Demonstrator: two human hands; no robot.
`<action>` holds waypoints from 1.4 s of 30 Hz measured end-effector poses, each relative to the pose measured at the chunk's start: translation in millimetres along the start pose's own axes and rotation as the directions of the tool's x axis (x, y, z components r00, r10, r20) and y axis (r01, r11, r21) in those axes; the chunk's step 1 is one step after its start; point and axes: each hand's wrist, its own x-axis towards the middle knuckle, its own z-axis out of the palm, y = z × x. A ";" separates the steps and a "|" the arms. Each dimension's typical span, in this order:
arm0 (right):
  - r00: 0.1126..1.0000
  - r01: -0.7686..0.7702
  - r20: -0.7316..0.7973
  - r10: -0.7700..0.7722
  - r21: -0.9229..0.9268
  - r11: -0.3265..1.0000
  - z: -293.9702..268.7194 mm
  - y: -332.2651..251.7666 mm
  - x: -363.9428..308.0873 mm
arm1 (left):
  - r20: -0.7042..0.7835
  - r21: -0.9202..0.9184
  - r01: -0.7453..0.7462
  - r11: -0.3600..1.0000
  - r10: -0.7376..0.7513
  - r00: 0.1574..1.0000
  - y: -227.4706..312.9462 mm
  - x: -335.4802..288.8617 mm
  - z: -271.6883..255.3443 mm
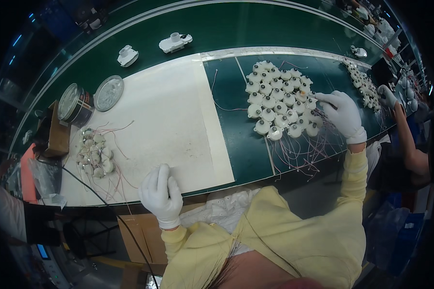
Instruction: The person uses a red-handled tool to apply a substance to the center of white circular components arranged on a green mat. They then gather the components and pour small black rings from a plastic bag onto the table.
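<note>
Dozens of round white plastic-looking housings, probably light, rigid, best held by rims, lie between the long edges of the green table, white-gloved right hand touching, grip unclear, white-gloved left hand loosely open, seemingly empty.

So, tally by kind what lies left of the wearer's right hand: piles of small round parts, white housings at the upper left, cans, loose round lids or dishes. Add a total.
Piles of parts: 2 (left pile, middle pile)
White housings: 2 (left housing, right housing)
Can: 1
Loose lid or dish: 1
Total: 6
</note>
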 end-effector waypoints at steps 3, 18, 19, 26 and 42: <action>0.999 -0.019 -0.037 0.018 -0.013 1.000 -1.0 -0.7 -0.4 | -0.002 -0.005 -0.004 1.000 0.004 1.000 -1.1 -0.8 0.5; 0.989 -0.062 -0.136 0.060 -0.011 0.998 2.2 12.0 0.9 | 0.015 0.017 0.027 0.999 -0.027 1.000 -1.8 -4.6 -0.6; 0.988 -0.059 -0.143 0.059 0.007 0.998 5.3 13.8 3.2 | 0.015 0.014 0.027 1.000 -0.028 1.000 -2.0 -4.6 0.3; 0.992 -0.031 -0.118 0.035 0.042 0.999 23.2 23.1 8.9 | 0.022 0.027 0.038 0.999 -0.039 0.999 -4.0 -7.1 0.7; 0.995 -0.009 -0.103 0.005 -0.037 0.999 15.8 24.2 -0.9 | 0.015 0.021 0.019 1.000 -0.019 1.000 -4.0 -5.8 0.2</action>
